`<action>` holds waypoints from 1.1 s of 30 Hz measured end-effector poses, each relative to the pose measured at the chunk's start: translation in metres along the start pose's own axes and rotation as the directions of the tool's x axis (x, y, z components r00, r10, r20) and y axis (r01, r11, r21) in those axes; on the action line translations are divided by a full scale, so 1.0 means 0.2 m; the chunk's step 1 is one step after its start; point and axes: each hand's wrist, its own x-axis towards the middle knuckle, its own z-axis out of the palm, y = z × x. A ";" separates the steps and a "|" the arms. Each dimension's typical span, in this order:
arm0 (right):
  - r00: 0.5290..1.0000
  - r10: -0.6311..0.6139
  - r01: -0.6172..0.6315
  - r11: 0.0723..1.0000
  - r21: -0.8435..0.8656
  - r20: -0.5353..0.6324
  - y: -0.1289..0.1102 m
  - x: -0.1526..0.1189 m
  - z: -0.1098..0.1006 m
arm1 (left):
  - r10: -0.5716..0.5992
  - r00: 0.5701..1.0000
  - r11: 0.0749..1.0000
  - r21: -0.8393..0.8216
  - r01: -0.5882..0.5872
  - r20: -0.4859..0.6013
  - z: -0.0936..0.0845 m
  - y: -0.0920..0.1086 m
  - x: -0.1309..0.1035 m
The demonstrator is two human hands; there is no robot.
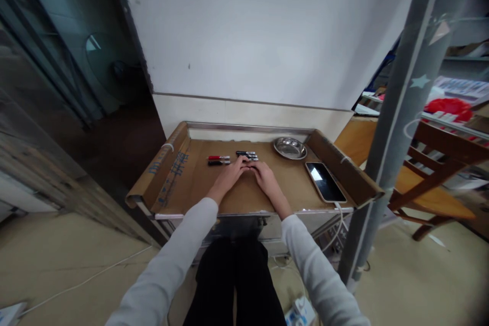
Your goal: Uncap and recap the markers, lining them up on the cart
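My left hand (234, 171) and my right hand (263, 173) meet over the middle of the cardboard-lined table (214, 198), fingers curled and fingertips together. What they hold between them, if anything, is too small and covered to make out. Just beyond my fingertips lie black marker pens (246, 153), partly hidden by my hands. Left of my left hand, a red marker pen (219, 157) lies beside a black marker pen (219, 163), both pointing sideways.
A round metal dish (290, 148) sits at the back right. In front of it lies a phone (324, 182) with a white cable (337, 224) running off the front edge. Cardboard flaps rise at both sides. A grey post (397, 112) and a wooden chair (435, 183) stand to the right.
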 end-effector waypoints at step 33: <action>0.961 0.228 -0.236 0.971 -0.035 -0.156 0.01 -0.03 -0.01 | 0.099 0.993 0.990 0.103 -0.092 -0.062 0.04 -0.04 0.02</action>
